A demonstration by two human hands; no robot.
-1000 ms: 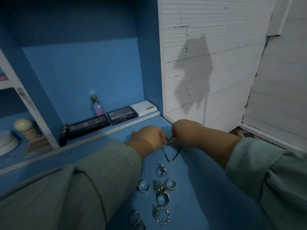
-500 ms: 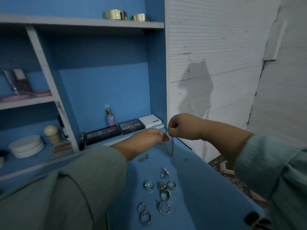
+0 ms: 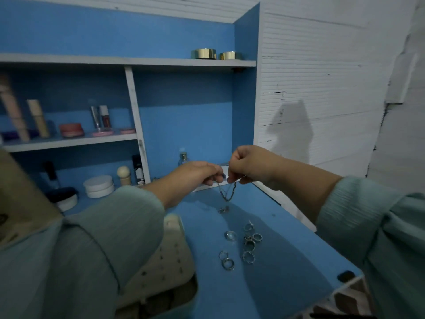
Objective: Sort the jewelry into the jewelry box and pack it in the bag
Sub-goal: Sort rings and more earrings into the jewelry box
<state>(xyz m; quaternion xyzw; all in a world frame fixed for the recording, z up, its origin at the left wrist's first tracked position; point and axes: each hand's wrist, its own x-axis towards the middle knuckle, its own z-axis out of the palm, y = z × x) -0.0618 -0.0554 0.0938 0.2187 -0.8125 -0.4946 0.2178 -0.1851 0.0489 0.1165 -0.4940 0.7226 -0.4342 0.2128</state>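
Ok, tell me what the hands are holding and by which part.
Both the left hand and right hand pinch a silver chain by its upper ends; its loop hangs free between them.

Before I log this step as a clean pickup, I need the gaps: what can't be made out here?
- Chain, head view: its ends are hidden inside the left hand and right hand; any clasp is too small to tell.
- Jewelry box, head view: the left sleeve covers part of it; the contents are dim and blurred.
- Rings, head view: too small and clustered to count.
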